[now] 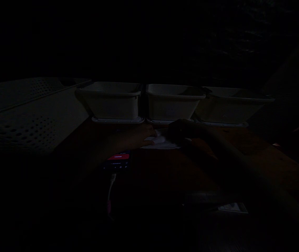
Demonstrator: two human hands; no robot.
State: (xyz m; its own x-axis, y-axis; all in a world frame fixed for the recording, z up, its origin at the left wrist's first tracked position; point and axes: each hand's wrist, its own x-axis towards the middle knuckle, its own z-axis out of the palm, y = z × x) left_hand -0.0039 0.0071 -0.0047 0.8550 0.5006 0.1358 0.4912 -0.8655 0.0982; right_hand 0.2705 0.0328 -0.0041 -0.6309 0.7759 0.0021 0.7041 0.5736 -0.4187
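Observation:
The picture is very dark. A pale, soft-looking cloth [162, 140] lies on the brown table between my two hands. My left hand [140, 134] reaches in at the cloth's left edge, its thumb and fingers stretched out and apart, seemingly touching it. Over the right part of the cloth rests my right hand [182, 128], a dark outline whose fingers I cannot make out. Below my left forearm, a lit phone [118, 161] with a red bar on its screen lies partly covered; a white cable [110, 189] runs from its lower end.
Three pale bins, left [115, 105], middle [173, 106] and right [225, 108], stand in a row behind my hands. A perforated pale basket [68, 119] is at the left. A small light flat piece [233, 208] lies at the lower right of the table [275, 161].

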